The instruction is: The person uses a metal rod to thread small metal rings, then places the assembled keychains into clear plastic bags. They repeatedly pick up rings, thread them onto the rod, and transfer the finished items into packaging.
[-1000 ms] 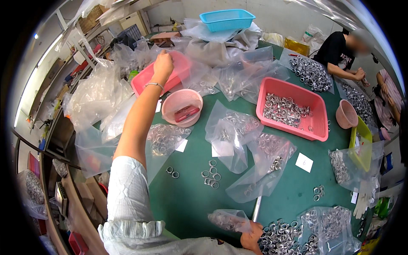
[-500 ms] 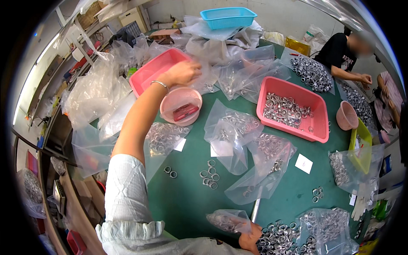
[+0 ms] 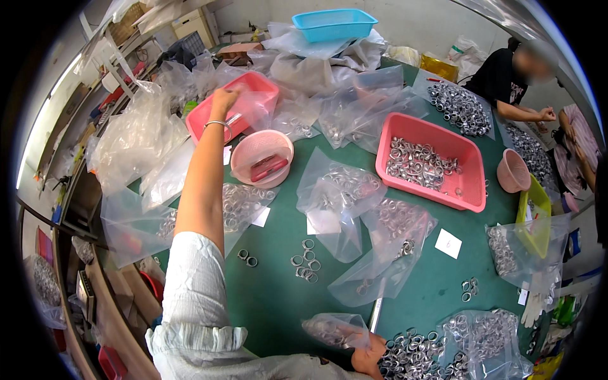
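My left hand (image 3: 225, 101) reaches far out over a pink rectangular basket (image 3: 258, 81). Its fingers are closed on a clear plastic bag (image 3: 255, 109) that trails to the right, partly blurred. At the near edge my right hand (image 3: 370, 356) is closed around the end of a small clear bag of metal rings (image 3: 329, 332). Right beside that hand lies a loose heap of silver rings (image 3: 411, 351). A thin silver strip (image 3: 376, 315) sticks out behind the small bag. Below the basket stands a round pink basket (image 3: 286, 140) containing a red object (image 3: 268, 167).
A larger pink basket (image 3: 476, 166) with rings stands right of centre on the green table (image 3: 266, 304). Around it lie several ring-filled bags (image 3: 402, 221), small ring groups (image 3: 307, 261) and a white card (image 3: 448, 244). Another person (image 3: 506, 85) sits at the far right.
My left hand has moved left, from right of the pink basket to over it, and clear plastic now trails from it. My right hand still holds the small bag. The view has shifted slightly.
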Available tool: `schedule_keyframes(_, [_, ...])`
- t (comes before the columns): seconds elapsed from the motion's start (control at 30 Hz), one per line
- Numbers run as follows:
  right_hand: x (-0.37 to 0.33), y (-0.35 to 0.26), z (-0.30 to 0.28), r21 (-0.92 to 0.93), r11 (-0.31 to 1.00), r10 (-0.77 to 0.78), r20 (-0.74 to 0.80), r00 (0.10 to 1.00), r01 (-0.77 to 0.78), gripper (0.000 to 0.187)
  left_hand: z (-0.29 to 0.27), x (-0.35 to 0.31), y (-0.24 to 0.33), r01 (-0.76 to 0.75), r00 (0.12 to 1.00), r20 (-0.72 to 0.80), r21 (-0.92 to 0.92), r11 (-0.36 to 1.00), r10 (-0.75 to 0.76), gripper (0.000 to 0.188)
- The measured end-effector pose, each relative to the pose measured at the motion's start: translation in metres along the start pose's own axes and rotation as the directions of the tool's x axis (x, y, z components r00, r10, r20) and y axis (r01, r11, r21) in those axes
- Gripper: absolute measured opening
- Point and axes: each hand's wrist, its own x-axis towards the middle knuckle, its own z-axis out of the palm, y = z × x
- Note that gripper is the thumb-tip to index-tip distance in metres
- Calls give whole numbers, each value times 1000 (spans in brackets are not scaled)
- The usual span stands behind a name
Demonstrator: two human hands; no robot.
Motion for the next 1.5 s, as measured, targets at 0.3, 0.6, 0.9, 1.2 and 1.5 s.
schedule_keyframes(0.3, [-1,-4,2,-72,986,152,0,988,-152,30,19,-56,27,459,811,-585,640,616,4,45])
schedule_keyframes(0.6, [1,-12,-1,-45,982,185,72,980,-182,29,31,-68,76,-53,877,-261,783,620,404,34])
schedule_keyframes(0.9, [-1,-3,1,-27,993,119,36,992,-118,25,73,-76,139,-503,765,187,771,390,617,35])
schedule_keyframes(1.2, [0,1,2,-30,997,73,5,997,-72,20,165,-99,170,-590,792,359,241,771,494,105])
schedule_keyframes(1.5, [4,-6,-2,-45,998,44,10,999,-43,18,232,-145,203,-481,870,39,279,831,491,56])
